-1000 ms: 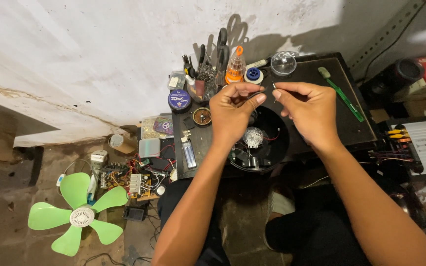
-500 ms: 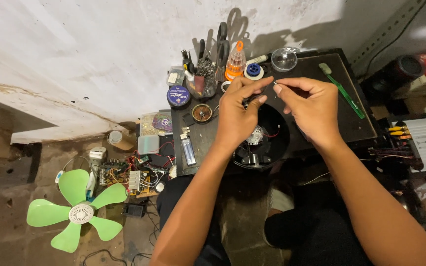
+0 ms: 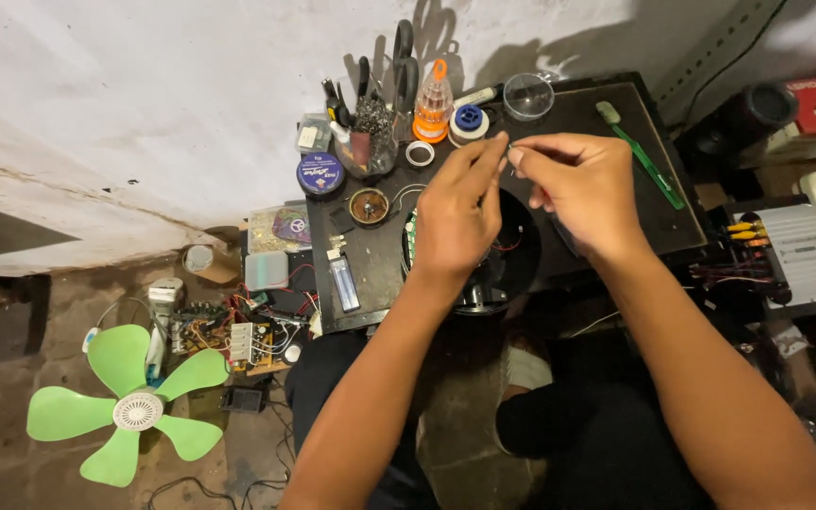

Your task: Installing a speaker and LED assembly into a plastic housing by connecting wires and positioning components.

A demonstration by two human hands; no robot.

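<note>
Fingertips of left hand [image 3: 455, 212] and right hand [image 3: 583, 189] pinched together; held object indiscernible

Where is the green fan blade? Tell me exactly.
In the head view, the green fan blade lies on the floor at lower left, left of the left hand's forearm, just below the bare circuit boards.

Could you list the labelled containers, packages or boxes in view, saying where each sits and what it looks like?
Round tin: left of the tool cup, flat, dark blue lid with a printed label.
Small bottle: back of the black table, clear, orange cap and base.
Flat packet: off the table's left edge, clear, purple print.
Red box: far right, print too small to tell.
Left hand and right hand touch none of them.
</note>
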